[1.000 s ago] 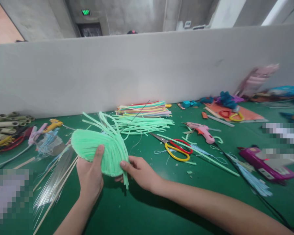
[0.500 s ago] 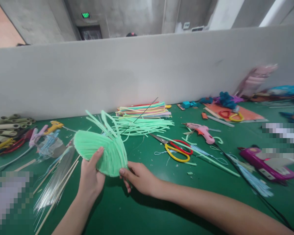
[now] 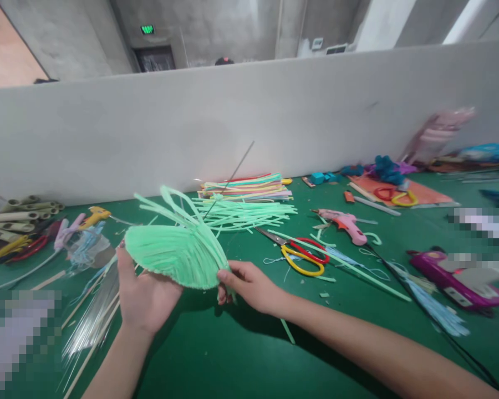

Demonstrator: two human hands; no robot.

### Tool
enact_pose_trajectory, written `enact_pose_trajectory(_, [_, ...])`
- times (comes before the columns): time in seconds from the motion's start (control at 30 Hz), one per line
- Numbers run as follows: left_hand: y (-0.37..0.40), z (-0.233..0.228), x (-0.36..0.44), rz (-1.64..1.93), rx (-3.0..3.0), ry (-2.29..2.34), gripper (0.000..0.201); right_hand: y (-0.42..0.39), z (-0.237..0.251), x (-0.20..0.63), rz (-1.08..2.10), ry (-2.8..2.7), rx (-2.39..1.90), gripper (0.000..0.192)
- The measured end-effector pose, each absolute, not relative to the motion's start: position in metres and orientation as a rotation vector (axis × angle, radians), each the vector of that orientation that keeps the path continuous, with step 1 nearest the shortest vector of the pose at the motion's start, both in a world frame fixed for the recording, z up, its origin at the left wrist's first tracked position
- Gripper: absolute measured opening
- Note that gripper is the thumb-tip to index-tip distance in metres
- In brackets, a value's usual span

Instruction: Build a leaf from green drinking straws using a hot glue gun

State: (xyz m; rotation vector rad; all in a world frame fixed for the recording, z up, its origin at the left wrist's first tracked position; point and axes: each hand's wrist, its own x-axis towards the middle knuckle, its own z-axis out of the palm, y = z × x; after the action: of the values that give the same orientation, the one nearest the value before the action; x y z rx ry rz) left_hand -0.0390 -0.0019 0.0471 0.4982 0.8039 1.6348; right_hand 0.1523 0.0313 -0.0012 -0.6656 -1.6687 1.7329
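A fan-shaped piece of light-green pipe cleaners (image 3: 170, 252) is raised above the table, with loose ends standing up from its top right. A thin grey wire (image 3: 242, 159) slants up behind it. My right hand (image 3: 245, 285) pinches the piece's lower right edge between thumb and fingers. Under its left side lies my left hand (image 3: 149, 299), palm up, thumb stretched out; its other fingers are partly hidden behind the piece. Past the piece lies a pile of green pipe cleaners (image 3: 253, 213). Scissors (image 3: 303, 255) with red and yellow handles rest right of my right hand.
A pink glue gun (image 3: 345, 221) and a purple glue gun (image 3: 453, 280) lie to the right. Clear thin rods (image 3: 89, 316) and bamboo tubes (image 3: 20, 213) are on the left. A white partition (image 3: 149, 127) closes off the green table's (image 3: 216, 360) back.
My left thumb has come off the front of the piece, and that palm has opened beneath it. The right hand has shifted slightly right and up, still pinching the edge.
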Motion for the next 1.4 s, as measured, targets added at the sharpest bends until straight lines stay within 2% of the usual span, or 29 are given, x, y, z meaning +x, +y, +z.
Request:
enact_pose_trajectory(0.1, [0.000, 0.043, -0.038, 1.636, 0.531, 0.883, 0.060, 0.037, 0.003, 0.166, 1.703, -1.667, -0.710, 0.051])
enact_pose_trajectory(0.2, [0.001, 0.036, -0.033, 1.556, 0.528, 1.046, 0.057, 0.046, 0.015, 0.187, 1.746, -1.951, -0.683, 0.042])
enact_pose_trajectory(0.27, [0.000, 0.032, -0.031, 1.502, 0.527, 1.079, 0.058, 0.055, 0.025, 0.202, 1.935, -2.025, -0.539, 0.037])
enact_pose_trajectory(0.37, [-0.002, 0.030, -0.029, 1.425, 0.538, 1.060, 0.064, 0.067, 0.030, 0.214, 2.248, -1.774, -0.387, 0.051])
enact_pose_trajectory(0.53, [-0.006, 0.027, -0.027, 1.284, 0.599, 1.073, 0.076, 0.068, 0.019, 0.203, 1.997, -1.329, -0.555, 0.038])
enact_pose_trajectory(0.63, [-0.005, 0.025, -0.024, 1.267, 0.641, 1.105, 0.076, 0.058, 0.018, 0.195, 2.016, -1.222, -0.554, 0.034])
enact_pose_trajectory(0.73, [-0.004, 0.024, -0.023, 1.254, 0.674, 1.144, 0.075, 0.052, 0.021, 0.191, 2.047, -1.185, -0.581, 0.035])
enact_pose_trajectory(0.93, [-0.007, 0.026, -0.016, 1.265, 0.749, 1.207, 0.074, 0.053, 0.016, 0.188, 1.857, -1.351, -0.792, 0.037])
enact_pose_trajectory(1.4, [-0.005, 0.020, -0.016, 1.188, 0.765, 1.206, 0.077, 0.048, 0.009, 0.180, 1.897, -1.321, -0.800, 0.041])
